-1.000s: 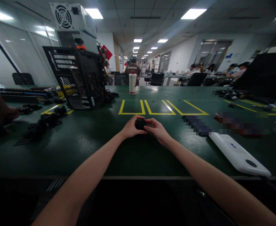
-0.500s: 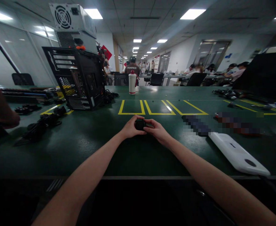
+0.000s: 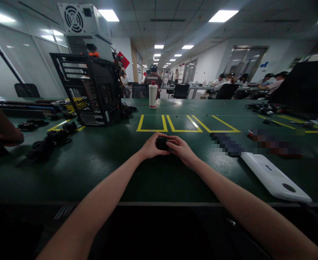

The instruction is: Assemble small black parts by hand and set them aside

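Observation:
Between my hands, low over the green table (image 3: 159, 180), is a small dark rounded object (image 3: 162, 143) whose kind I cannot make out. My left hand (image 3: 150, 147) curls around its left side, thumb below and fingers above. From the right, my right hand (image 3: 180, 147) grips it with thumb and fingertips. The fingers cover much of its edge. Just beyond my hands, yellow tape outlines (image 3: 151, 130) mark the tabletop.
A black computer case (image 3: 99, 90) with a metal power supply (image 3: 80, 21) on top stands left. Black cables (image 3: 50, 142) lie near another person's arm (image 3: 4, 130). A white bottle (image 3: 153, 95) stands ahead. Right are a white power bank-like device (image 3: 273, 173) and blurred-out items.
Both hands stay in place around the dark object, with only slight finger movement. The view has shifted very slightly.

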`<action>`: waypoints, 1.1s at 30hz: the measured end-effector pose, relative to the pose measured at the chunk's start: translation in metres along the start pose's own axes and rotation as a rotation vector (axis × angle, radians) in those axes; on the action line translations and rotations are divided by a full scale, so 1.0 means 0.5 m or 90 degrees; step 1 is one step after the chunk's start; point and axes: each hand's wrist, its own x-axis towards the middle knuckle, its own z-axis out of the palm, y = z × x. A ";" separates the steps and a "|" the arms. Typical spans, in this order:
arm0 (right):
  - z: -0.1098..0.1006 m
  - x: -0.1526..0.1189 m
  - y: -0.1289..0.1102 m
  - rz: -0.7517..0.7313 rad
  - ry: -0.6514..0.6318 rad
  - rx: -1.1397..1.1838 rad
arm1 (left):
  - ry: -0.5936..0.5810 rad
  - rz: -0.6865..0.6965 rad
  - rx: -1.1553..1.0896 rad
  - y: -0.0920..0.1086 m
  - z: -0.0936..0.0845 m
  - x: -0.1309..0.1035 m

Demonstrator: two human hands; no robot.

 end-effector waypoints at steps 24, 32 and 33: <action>-0.007 -0.001 0.002 -0.079 -0.007 -0.085 | 0.006 -0.002 0.008 -0.006 0.002 0.002; -0.003 0.000 0.004 -0.056 0.017 -0.075 | 0.000 -0.003 0.009 -0.002 0.000 0.002; -0.003 0.001 0.004 -0.048 0.022 -0.069 | -0.001 -0.003 0.008 -0.001 -0.001 0.001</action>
